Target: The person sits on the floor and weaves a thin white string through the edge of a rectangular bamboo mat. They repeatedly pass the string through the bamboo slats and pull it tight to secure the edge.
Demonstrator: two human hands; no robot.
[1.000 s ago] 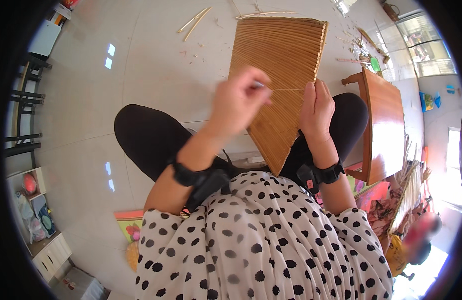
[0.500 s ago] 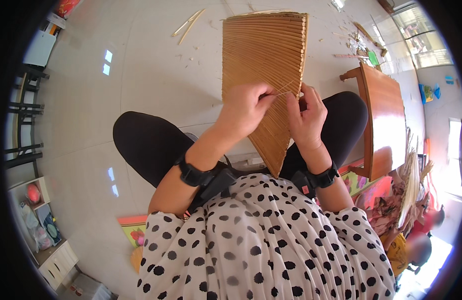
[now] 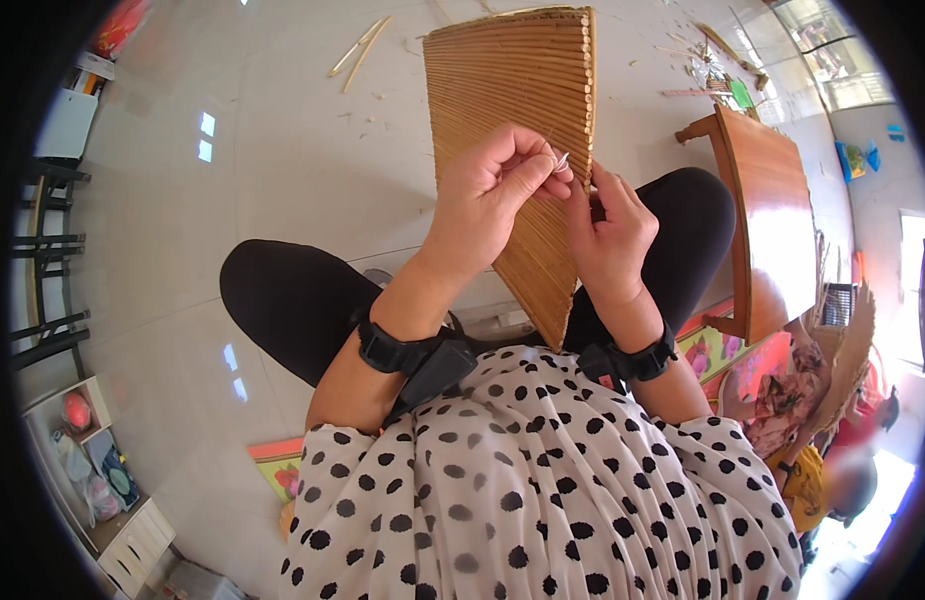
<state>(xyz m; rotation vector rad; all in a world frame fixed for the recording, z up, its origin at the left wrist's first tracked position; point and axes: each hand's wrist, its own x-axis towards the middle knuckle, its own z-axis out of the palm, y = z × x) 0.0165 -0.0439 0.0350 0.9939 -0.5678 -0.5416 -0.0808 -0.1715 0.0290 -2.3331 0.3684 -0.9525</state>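
While the woven bamboo mat (image 3: pixel 517 120) is standing tilted between the person's knees, its lower corner resting down near the lap and its top edge leaning away toward the floor (image 3: pixel 282 150), both hands are working at its right edge. The left hand (image 3: pixel 497 190) is coming in from the lower left, forearm angled up across the black trouser leg (image 3: pixel 292 300), wrist bent slightly inward, fingers curled narrow with thumb and forefinger pinching a thin pale strip (image 3: pixel 560 162) at the mat's edge. The right hand (image 3: pixel 607 235) is rising nearly straight up from the lap, palm facing left, fingers closed narrow and gripping the mat's right edge, fingertips just below the left hand's pinch and almost touching it. Both wrists are wearing black strap bands (image 3: pixel 412 355). The polka-dot blouse (image 3: pixel 542 480) is filling the lower frame. A wooden surface (image 3: pixel 772 210) is standing just to the right of the right knee, loose bamboo sticks (image 3: pixel 360 45) are lying on the floor beyond the mat at upper left, and more scraps are scattered at upper right; another person is sitting at lower right, blurred
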